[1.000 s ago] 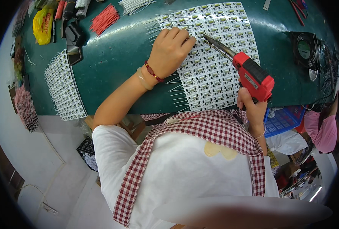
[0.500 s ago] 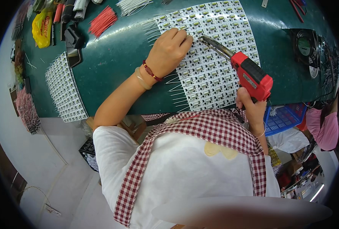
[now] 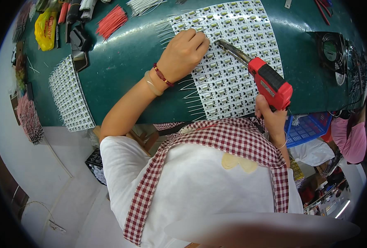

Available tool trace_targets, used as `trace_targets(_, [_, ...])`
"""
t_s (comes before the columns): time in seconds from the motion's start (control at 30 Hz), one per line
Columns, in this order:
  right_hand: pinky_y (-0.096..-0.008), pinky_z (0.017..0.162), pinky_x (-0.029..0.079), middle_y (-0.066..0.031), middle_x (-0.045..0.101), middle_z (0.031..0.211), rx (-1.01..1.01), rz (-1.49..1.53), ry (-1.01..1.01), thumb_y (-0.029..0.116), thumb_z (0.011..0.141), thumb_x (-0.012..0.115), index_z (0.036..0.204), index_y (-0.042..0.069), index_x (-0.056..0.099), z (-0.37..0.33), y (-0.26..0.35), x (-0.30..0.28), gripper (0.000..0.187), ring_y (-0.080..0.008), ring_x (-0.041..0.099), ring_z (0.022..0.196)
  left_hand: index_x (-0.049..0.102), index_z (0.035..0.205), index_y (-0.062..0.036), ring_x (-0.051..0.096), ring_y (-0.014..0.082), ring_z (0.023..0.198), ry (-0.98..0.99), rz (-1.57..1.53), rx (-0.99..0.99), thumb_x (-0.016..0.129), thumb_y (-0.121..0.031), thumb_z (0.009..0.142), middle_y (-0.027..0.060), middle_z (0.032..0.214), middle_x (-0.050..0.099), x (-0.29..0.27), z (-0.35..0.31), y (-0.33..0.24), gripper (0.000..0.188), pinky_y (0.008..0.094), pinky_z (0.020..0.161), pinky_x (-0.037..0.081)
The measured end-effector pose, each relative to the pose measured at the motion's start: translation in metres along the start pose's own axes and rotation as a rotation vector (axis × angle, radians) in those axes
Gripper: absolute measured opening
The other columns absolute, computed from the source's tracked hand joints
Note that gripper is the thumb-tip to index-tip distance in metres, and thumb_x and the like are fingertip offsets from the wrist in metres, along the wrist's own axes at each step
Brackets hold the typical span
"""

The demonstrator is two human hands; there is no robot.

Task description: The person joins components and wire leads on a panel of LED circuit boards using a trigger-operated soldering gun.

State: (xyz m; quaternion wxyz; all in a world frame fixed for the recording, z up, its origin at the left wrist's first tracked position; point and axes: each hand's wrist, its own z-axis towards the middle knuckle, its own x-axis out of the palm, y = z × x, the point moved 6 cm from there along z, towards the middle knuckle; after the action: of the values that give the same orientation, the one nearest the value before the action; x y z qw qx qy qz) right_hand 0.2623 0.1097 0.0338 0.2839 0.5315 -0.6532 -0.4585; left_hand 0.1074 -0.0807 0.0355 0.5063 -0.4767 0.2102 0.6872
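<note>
A large white panel of small circuit boards (image 3: 241, 53) lies on the green table, with short white wires (image 3: 193, 101) sticking out along its left edge. Over the panel's upper left part rests my left hand (image 3: 184, 53), its fingers pinched together; whatever is between them is hidden. My right hand (image 3: 272, 118) grips a red and black soldering gun (image 3: 270, 82) at the panel's right side. The gun's dark metal tip points up and left, just above or on the boards, close to my left fingertips. Whether it touches them cannot be made out.
A second panel of boards (image 3: 69, 97) lies at the left table edge. Red wires (image 3: 111, 21), white wires (image 3: 144, 5) and a yellow bag (image 3: 46, 31) are along the back. On the right stand a black fan (image 3: 331, 51) and, lower, a blue basket (image 3: 309, 129).
The soldering gun's body has shifted slightly left, its tip staying at nearly the same place on the panel. My left hand has barely moved.
</note>
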Motion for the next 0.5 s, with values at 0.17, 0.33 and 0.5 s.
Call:
trace_targets(0.17, [-0.0196, 0.044, 0.038, 0.0028, 0.057, 0.061, -0.045, 0.021, 0.014, 0.006, 0.081, 0.071, 0.084, 0.002, 0.062, -0.0003, 0.0075, 0.0037, 0.010, -0.0033, 0.050, 0.048, 0.063, 0.091, -0.0028, 0.053, 0.0209, 0.075, 0.034, -0.022, 0.026, 0.060, -0.002, 0.068, 0.0059, 0.082, 0.052, 0.0025, 0.0005, 0.0020, 0.023, 0.0314, 0.066, 0.048])
trace_targets(0.33, [-0.0196, 0.044, 0.038, 0.0032, 0.056, 0.061, -0.036, 0.055, -0.004, 0.005, 0.081, 0.070, 0.082, 0.002, 0.062, -0.0013, 0.0064, 0.0040, 0.009, -0.0028, 0.049, 0.049, 0.062, 0.092, -0.0028, 0.053, 0.0208, 0.075, 0.055, -0.018, 0.060, 0.060, -0.002, 0.069, 0.0060, 0.081, 0.051, 0.0007, 0.0041, 0.0030, 0.023, 0.0316, 0.066, 0.048])
trace_targets(0.5, [-0.0207, 0.045, 0.039, 0.0026, 0.057, 0.062, -0.051, -0.008, 0.012, 0.006, 0.081, 0.071, 0.085, 0.002, 0.061, -0.0006, 0.0034, 0.0055, 0.011, -0.0039, 0.051, 0.050, 0.061, 0.090, -0.0025, 0.052, 0.0205, 0.075, 0.068, -0.004, 0.095, 0.059, -0.004, 0.070, 0.0059, 0.081, 0.051, 0.0016, 0.0057, 0.0015, 0.020, 0.0313, 0.066, 0.047])
